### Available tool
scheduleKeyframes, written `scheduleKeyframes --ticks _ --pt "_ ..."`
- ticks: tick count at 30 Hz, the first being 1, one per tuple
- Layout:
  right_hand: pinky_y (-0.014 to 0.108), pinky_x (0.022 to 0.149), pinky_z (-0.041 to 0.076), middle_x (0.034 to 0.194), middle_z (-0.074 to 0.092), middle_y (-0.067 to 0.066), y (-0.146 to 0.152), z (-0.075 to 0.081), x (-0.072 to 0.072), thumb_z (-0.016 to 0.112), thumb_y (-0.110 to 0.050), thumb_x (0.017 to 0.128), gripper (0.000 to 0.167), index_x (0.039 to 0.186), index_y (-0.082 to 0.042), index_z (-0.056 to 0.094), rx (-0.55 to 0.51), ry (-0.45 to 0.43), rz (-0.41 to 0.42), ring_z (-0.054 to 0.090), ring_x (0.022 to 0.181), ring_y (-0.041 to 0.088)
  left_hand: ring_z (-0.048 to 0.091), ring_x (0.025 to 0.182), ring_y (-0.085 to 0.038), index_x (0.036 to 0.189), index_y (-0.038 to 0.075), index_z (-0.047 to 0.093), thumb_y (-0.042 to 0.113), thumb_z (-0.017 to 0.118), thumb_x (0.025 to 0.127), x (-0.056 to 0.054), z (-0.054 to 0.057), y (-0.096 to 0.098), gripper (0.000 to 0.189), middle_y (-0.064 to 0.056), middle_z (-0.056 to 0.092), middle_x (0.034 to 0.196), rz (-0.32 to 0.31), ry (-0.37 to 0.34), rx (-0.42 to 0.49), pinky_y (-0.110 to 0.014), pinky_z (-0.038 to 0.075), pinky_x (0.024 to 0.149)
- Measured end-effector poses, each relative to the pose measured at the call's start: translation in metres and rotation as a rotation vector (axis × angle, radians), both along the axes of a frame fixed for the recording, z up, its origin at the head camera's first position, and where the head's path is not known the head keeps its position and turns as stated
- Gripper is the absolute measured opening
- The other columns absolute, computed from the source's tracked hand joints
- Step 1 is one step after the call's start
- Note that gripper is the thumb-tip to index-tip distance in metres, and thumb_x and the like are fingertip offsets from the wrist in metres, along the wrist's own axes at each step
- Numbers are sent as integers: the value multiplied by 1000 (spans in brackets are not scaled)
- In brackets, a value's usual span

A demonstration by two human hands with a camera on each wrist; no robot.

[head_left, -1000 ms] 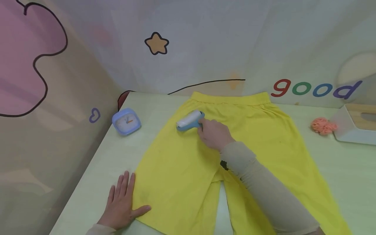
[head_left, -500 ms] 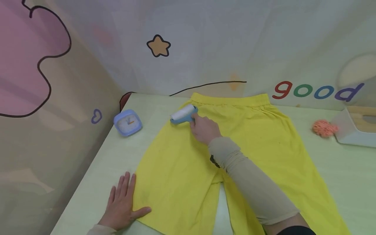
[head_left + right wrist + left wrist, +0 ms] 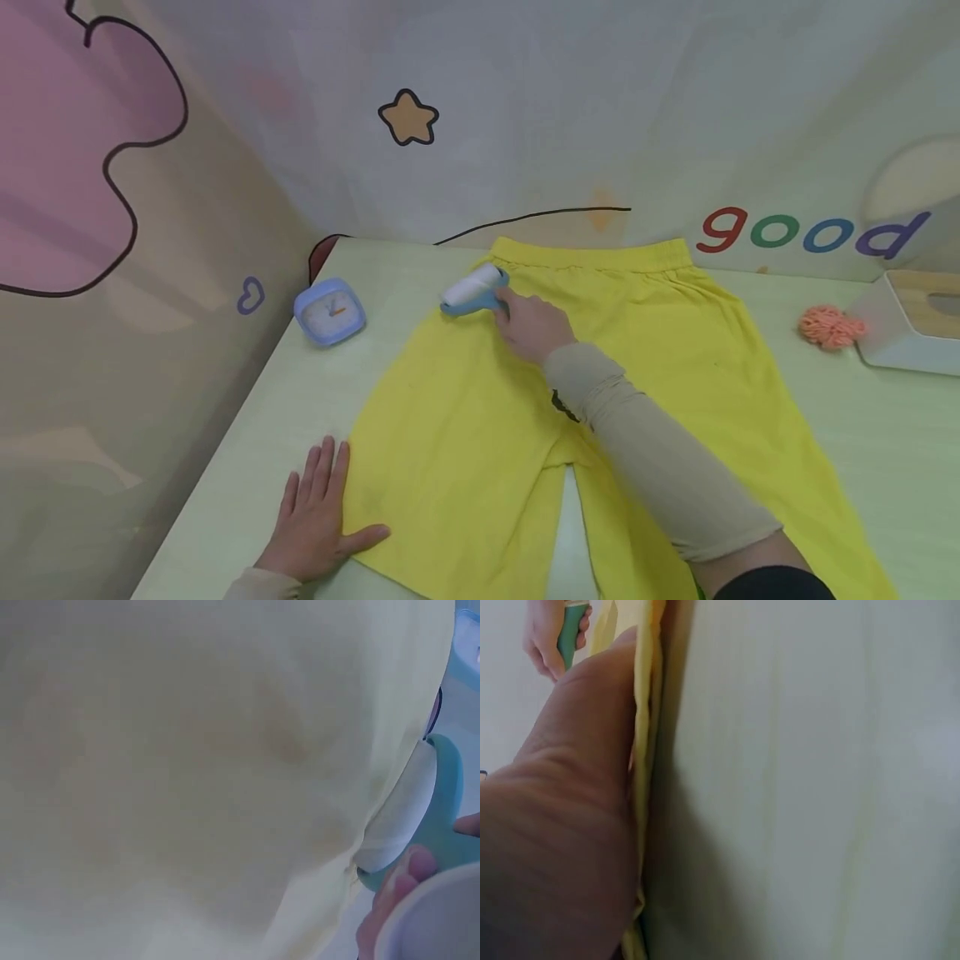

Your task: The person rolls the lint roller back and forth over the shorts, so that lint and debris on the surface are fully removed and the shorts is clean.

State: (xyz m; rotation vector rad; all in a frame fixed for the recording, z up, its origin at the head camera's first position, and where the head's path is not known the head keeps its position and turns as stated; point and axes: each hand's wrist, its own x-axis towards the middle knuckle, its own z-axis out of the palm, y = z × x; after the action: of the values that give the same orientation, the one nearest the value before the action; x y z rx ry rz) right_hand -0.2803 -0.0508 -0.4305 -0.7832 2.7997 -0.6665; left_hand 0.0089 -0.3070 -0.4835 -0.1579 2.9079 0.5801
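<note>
Yellow trousers [image 3: 660,367] lie spread flat on the pale table, waistband at the far side. My right hand [image 3: 534,327] grips the blue handle of a lint roller [image 3: 472,287], whose white roll rests on the cloth near the upper left of the trousers. In the right wrist view the white roll [image 3: 401,814] touches the fabric, with fingers [image 3: 397,892] round the handle. At the lower left my left hand [image 3: 309,521] lies flat with straight fingers, its thumb on the trouser leg's hem. The left wrist view shows that thumb [image 3: 592,705] over the yellow cloth's edge.
A blue clock [image 3: 330,312] stands on the table at the left, near the wall. On the right are a coral yarn bundle [image 3: 831,327] and a white box with a wooden lid [image 3: 911,325]. A printed backdrop [image 3: 525,108] rises behind the table.
My right hand has moved the lint roller up and left toward the waistband, then slightly back right. My left hand has kept its place on the hem.
</note>
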Motion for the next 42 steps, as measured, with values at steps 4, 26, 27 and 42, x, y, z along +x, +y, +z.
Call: scheduleKeyframes --ticks 4,26,27,42 --pt "29 42 35 54 45 0 17 -1 2 39 -33 104 44 143 -16 47 12 15 23 41 43 13 -4 146 -42 155 4 0 74 63 75 0 0 2 124 -22 -5 161 1 -8 -12 -63 1 111" --pt "30 41 33 52 41 0 76 -4 18 48 -32 102 43 140 -13 52 -7 96 55 38 45 14 -5 145 -45 156 6 8 72 66 73 -1 4 10 120 -27 -2 159 -15 30 13 -67 -1 108" --pt "30 41 33 52 42 0 71 -3 17 48 -31 102 43 140 -12 52 0 98 48 39 45 14 -5 144 -45 156 7 8 72 66 72 -1 4 11 121 -27 -2 159 -18 31 12 -68 -1 108" --pt "29 40 34 59 46 1 58 31 39 46 -33 98 51 146 -16 46 -60 2 -101 40 46 15 -12 147 -34 153 -5 4 81 59 70 -5 1 18 131 -21 -8 161 -58 34 -52 -51 -18 112"
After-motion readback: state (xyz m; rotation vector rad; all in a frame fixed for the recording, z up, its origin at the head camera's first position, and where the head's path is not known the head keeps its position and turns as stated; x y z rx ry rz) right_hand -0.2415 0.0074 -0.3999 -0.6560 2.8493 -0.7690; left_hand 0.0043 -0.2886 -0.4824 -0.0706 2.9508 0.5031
